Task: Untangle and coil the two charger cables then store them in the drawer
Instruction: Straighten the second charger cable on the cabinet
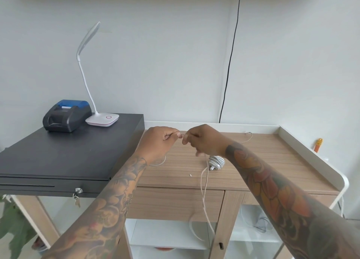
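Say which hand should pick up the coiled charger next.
Right, probably. The coiled charger lies on the wooden top just under the right hand; the left hand is farther off. Both pinch the loose cable.

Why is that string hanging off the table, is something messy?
Yes. One white cable dangles over the table edge in a loose loop past the drawer, not yet coiled. Both the left hand and right hand pinch it. The other cable lies bundled. A tiny scrap sits nearby.
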